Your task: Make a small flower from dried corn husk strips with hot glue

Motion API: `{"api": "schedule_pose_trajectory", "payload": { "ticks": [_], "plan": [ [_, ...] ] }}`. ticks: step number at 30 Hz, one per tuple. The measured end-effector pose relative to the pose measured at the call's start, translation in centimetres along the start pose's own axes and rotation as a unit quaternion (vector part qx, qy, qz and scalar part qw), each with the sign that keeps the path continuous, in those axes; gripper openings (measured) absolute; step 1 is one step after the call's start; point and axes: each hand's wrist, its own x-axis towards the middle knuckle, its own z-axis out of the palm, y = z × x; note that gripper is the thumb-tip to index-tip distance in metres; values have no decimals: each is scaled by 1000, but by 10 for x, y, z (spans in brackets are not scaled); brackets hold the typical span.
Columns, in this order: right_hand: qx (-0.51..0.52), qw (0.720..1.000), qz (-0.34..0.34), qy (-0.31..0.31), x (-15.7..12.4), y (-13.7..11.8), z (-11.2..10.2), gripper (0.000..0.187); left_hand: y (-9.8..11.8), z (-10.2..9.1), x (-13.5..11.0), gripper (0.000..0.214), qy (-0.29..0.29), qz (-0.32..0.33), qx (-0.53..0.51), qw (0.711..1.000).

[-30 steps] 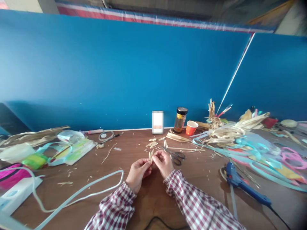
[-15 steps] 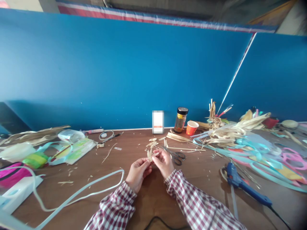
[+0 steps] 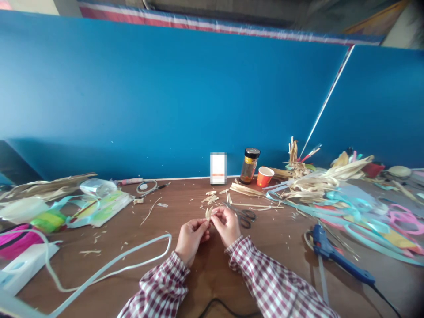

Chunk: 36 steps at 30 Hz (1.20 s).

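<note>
Head view: I observe the left hand (image 3: 190, 240) and right hand (image 3: 227, 226) pinching a pale husk piece (image 3: 209, 213) at the fingertips, left of the scissors (image 3: 247, 218) on the counter (image 3: 274, 265). The fingers cover the piece's lower end. The right hand partly obscures the scissors' blades. Beyond and left of the scissors, a white object (image 3: 218, 168) is pixelated. Right of the scissors, the glue gun's (image 3: 342, 260) cord runs out of view.

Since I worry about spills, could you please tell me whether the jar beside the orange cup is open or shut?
It looks shut: the black lid sits on top of the jar, which stands upright.
</note>
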Motion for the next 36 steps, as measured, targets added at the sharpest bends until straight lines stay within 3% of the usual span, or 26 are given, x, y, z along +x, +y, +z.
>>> {"api": "schedule_pose_trajectory", "payload": {
  "ticks": [10,17,28,32,36],
  "plan": [
    [-8,1000,-19,-4,-1,-6,-1,9,-3,-2,2,28,20,-4,5,1000],
    [45,999,15,-19,-2,-6,0,12,-4,-4,4,28,30,1,12,999],
    [44,999,30,-7,-2,-2,-1,14,-2,-3,3,31,41,22,-8,999],
    [45,998,42,19,0,2,-1,14,0,-1,1,32,26,25,-8,999],
    [51,997,56,2,0,0,0,15,2,0,-2,31,-1,19,19,1000]
  ]
}}
